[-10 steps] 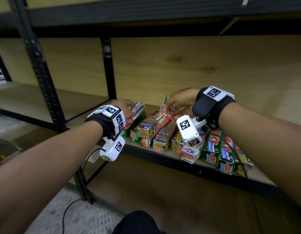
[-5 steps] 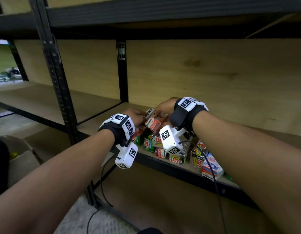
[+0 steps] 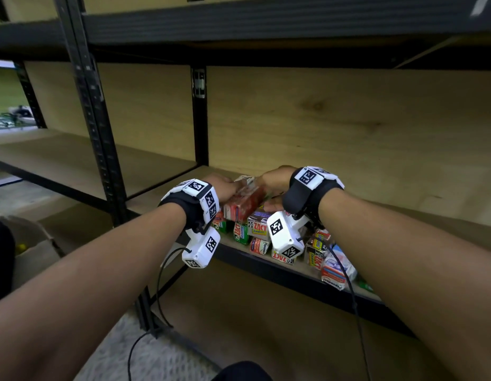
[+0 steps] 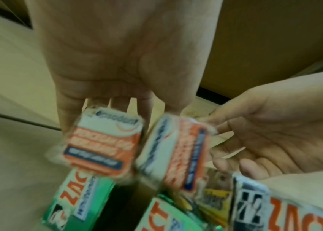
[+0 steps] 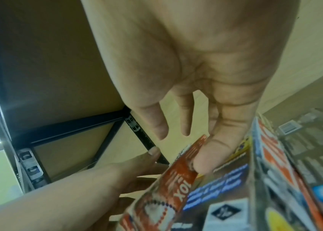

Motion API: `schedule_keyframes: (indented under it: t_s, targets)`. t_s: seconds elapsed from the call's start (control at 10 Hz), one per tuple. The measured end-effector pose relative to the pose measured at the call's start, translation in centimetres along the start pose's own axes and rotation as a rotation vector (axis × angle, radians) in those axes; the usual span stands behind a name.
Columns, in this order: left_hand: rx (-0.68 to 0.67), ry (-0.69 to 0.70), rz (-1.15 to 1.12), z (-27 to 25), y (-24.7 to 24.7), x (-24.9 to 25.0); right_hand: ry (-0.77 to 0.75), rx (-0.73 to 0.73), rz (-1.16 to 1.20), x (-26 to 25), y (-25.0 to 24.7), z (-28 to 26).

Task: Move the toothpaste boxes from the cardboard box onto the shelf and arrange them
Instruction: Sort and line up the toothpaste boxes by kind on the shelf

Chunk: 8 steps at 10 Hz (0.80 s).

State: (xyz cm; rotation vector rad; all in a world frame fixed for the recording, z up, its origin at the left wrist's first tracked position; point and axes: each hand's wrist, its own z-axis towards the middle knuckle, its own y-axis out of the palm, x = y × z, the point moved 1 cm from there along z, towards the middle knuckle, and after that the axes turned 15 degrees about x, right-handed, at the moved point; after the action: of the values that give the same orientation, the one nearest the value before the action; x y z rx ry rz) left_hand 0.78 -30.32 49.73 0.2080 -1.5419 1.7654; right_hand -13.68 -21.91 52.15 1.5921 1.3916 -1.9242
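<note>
Hands (image 3: 225,187) – (image 3: 276,178) – grip red boxes (image 3: 243,203) near shelf (image 3: 293,273) front edge.

Dim, warm indoor light overall, brighter daylight at far left of the head view. Deep shadow beneath the upper shelf (image 3: 266,53). Wide-angle bending at edges. Heavy motion blur and soft focus in both wrist views.
</note>
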Motion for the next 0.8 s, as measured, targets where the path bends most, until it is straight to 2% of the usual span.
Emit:
schedule_keyframes:
  t_s: [0.2,0.3,0.5,0.6,0.8]
  targets:
    - [0.008,0.140,0.164,-1.9,-1.4,4.0,-0.019,0.075,-0.087,1.3,-4.7,-1.1]
    - [-0.014,0.167,0.133,-3.3,-1.2,6.4,-0.005,0.119,-0.089,2.2,-7.0,-2.6]
    - [-0.039,0.317,0.138,-6.5,0.3,12.1,-0.010,0.209,-0.217,4.8,-13.5,-5.6]
    - [-0.111,0.372,0.130,-8.2,1.6,14.8,-0.031,0.260,-0.281,6.3,-16.7,-7.2]
    - [-0.240,0.450,0.134,-11.4,5.3,19.4,0.034,0.329,-0.451,10.2,-21.6,-9.6]
